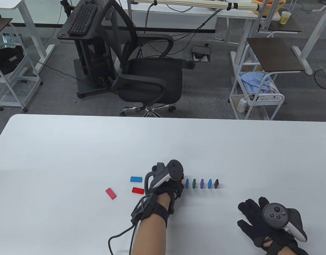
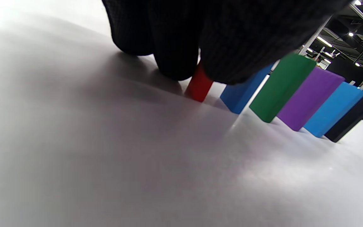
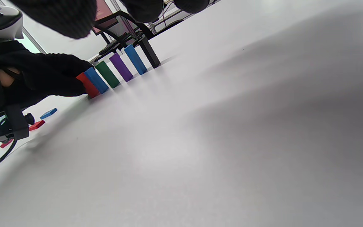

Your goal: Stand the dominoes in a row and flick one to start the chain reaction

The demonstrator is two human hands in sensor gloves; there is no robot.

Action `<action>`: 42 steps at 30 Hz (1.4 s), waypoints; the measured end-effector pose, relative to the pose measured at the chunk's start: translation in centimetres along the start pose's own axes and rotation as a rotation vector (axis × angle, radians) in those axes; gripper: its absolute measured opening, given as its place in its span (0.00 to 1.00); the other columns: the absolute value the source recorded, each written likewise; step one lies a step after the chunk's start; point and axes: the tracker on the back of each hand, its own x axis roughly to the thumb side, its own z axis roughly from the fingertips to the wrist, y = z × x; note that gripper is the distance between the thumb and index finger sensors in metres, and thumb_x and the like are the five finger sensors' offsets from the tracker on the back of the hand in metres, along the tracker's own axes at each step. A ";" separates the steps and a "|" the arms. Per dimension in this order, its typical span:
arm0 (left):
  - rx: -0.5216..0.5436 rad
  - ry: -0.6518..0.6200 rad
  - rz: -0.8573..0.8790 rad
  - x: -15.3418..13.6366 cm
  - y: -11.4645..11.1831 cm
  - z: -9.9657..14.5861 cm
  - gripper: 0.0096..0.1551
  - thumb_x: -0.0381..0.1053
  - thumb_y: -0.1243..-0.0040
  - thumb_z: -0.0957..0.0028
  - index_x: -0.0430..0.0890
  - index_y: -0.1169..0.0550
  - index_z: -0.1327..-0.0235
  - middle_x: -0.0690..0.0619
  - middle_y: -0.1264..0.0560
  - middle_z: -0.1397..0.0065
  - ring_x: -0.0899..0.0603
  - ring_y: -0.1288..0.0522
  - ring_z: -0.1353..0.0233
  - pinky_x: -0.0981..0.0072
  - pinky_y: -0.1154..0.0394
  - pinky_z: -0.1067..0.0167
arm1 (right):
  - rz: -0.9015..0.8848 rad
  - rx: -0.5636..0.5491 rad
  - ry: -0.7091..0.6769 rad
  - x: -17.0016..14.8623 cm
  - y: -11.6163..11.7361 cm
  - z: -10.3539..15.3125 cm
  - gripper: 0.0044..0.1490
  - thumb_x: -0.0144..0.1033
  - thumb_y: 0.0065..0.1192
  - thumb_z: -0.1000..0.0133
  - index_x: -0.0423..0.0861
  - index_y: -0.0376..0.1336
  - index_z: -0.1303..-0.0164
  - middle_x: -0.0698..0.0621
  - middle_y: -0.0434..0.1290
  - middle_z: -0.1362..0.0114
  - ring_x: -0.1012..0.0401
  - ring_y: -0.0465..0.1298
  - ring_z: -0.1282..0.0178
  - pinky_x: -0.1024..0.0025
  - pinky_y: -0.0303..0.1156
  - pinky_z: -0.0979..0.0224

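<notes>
Several dominoes stand in a row on the white table [image 1: 72, 148]: blue [image 1: 187, 183], green [image 1: 194, 183], purple [image 1: 202, 183], light blue [image 1: 209, 183] and black [image 1: 216, 183]. At the row's left end my left hand [image 1: 176, 186] pinches a red domino [image 2: 198, 86] standing on the table, close beside the blue one [image 2: 243, 91]. The red domino [image 3: 87, 85] also shows in the right wrist view, held by the gloved fingers [image 3: 58, 83]. My right hand [image 1: 254, 215] rests flat on the table to the right, fingers spread, holding nothing.
Three dominoes lie flat left of my left hand: a blue one [image 1: 135, 179], a red one [image 1: 138, 190] and a pinkish-red one [image 1: 111, 193]. An office chair [image 1: 149, 77] and carts stand beyond the table's far edge.
</notes>
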 end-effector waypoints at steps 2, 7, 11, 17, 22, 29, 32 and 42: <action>-0.001 0.001 -0.001 0.0 0.0 0.0 0.34 0.52 0.28 0.55 0.51 0.32 0.38 0.51 0.22 0.32 0.41 0.30 0.25 0.24 0.61 0.29 | -0.001 -0.001 -0.001 0.0 0.0 0.0 0.42 0.58 0.54 0.41 0.54 0.44 0.23 0.43 0.39 0.13 0.40 0.22 0.22 0.36 0.20 0.25; -0.006 0.000 -0.004 0.0 0.0 0.0 0.34 0.52 0.28 0.55 0.51 0.32 0.37 0.51 0.23 0.32 0.41 0.30 0.25 0.24 0.61 0.29 | -0.004 0.000 0.000 0.0 0.0 0.0 0.42 0.58 0.54 0.41 0.54 0.44 0.23 0.43 0.39 0.13 0.40 0.21 0.22 0.36 0.20 0.25; -0.013 0.002 -0.005 0.1 -0.1 0.1 0.35 0.52 0.28 0.55 0.51 0.32 0.37 0.51 0.24 0.31 0.41 0.31 0.25 0.24 0.61 0.29 | -0.006 0.001 -0.001 -0.1 0.0 0.0 0.42 0.58 0.54 0.41 0.54 0.44 0.23 0.43 0.39 0.13 0.40 0.22 0.22 0.36 0.21 0.25; -0.053 0.008 0.002 0.0 -0.1 0.5 0.40 0.52 0.27 0.55 0.50 0.35 0.32 0.50 0.28 0.27 0.40 0.34 0.22 0.24 0.62 0.30 | -0.006 0.006 0.000 -0.1 0.0 0.0 0.42 0.58 0.54 0.41 0.53 0.45 0.23 0.43 0.39 0.13 0.40 0.22 0.22 0.36 0.21 0.25; -0.066 0.012 -0.021 -0.4 0.1 1.5 0.43 0.53 0.28 0.55 0.50 0.38 0.30 0.48 0.32 0.23 0.37 0.37 0.20 0.23 0.64 0.30 | -0.005 0.003 0.001 -0.1 0.0 0.0 0.42 0.58 0.54 0.41 0.54 0.44 0.23 0.43 0.39 0.13 0.40 0.22 0.22 0.36 0.20 0.25; -0.036 0.039 -0.059 -2.0 1.9 3.5 0.42 0.53 0.28 0.55 0.50 0.37 0.30 0.48 0.33 0.22 0.37 0.39 0.19 0.24 0.64 0.30 | -0.006 0.004 0.001 -0.2 0.0 0.0 0.42 0.58 0.54 0.41 0.54 0.44 0.23 0.43 0.39 0.13 0.40 0.21 0.22 0.36 0.20 0.25; -0.013 0.058 -0.070 -3.2 3.0 4.3 0.42 0.53 0.28 0.55 0.50 0.37 0.30 0.48 0.34 0.22 0.37 0.39 0.19 0.24 0.64 0.30 | -0.003 0.003 0.002 -0.2 0.0 0.0 0.42 0.58 0.54 0.41 0.54 0.44 0.23 0.43 0.39 0.13 0.40 0.21 0.22 0.36 0.20 0.25; 0.039 0.182 -0.105 -7.8 5.6 6.6 0.39 0.50 0.28 0.54 0.51 0.35 0.31 0.48 0.33 0.22 0.37 0.40 0.19 0.24 0.65 0.30 | -0.003 0.002 0.010 -0.3 0.0 0.1 0.42 0.58 0.54 0.41 0.53 0.45 0.23 0.43 0.39 0.13 0.40 0.21 0.22 0.36 0.20 0.25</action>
